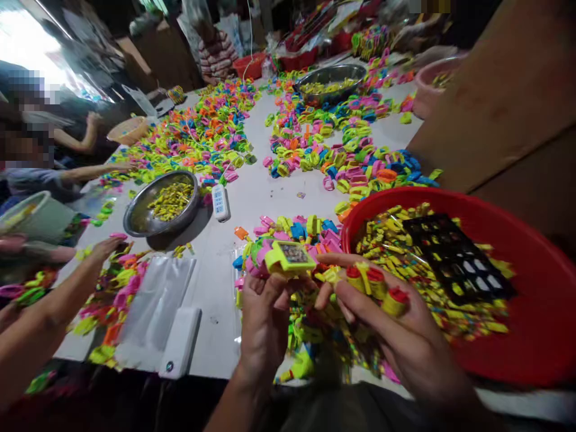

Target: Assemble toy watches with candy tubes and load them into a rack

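Note:
My left hand (263, 318) is closed on a yellow-green toy watch (293, 256) with a picture on its square face. Its thumb and fingers pinch the underside, and a pink part shows beside it. My right hand (400, 339) is close by on the right, its fingers curled around several small yellow pieces with red ends (377, 283). The tips of its fingers come near the watch's right side, where another small yellow piece shows. Beneath both hands lies a heap of colourful toy watches (299, 354), partly hidden by them.
A red basin (531, 336) at right holds small yellow pieces and a black tray (459, 258). Metal bowls (130, 219) (360, 72) hold more yellow pieces. Clear plastic bags (153, 300), a white power bank (180, 342) and a power strip (220, 203) lie leftward. Co-workers' arms (49, 306) reach in.

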A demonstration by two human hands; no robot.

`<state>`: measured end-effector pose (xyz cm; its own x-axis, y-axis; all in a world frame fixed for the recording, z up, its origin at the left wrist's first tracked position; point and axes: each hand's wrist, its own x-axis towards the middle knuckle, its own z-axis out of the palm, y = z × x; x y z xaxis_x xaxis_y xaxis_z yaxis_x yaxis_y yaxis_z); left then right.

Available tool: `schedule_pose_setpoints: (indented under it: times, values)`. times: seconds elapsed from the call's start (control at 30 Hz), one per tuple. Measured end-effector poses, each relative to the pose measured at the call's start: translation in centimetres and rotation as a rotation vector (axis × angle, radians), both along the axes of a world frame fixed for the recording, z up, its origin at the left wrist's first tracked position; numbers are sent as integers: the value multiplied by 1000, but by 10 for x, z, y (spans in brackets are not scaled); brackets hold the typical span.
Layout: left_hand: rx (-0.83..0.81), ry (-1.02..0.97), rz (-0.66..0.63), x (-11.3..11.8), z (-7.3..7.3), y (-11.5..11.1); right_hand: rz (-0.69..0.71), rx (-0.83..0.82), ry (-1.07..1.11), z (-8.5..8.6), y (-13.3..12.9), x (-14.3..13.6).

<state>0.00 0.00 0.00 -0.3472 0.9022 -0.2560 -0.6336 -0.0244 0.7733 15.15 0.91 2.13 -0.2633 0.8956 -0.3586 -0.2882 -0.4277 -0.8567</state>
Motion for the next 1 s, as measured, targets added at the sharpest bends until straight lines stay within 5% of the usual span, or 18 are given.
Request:
schedule_pose_setpoints:
  times: [0.27, 0.53, 0.8, 1.0]
  values:
    - [-62, -166, -96, 5, 9, -12, -3, 139, 53, -5, -11, -7]
    - [64, -203, -74, 12, 9, -13, -25, 341, -275, 1, -12, -8]
    - [59, -125, -41, 17, 2, -12, 10, 245, -131, -10, -9, -5]
    - [40, -57, -35, 18, 0, -14, 13, 343, -263, -23, -5, -2]
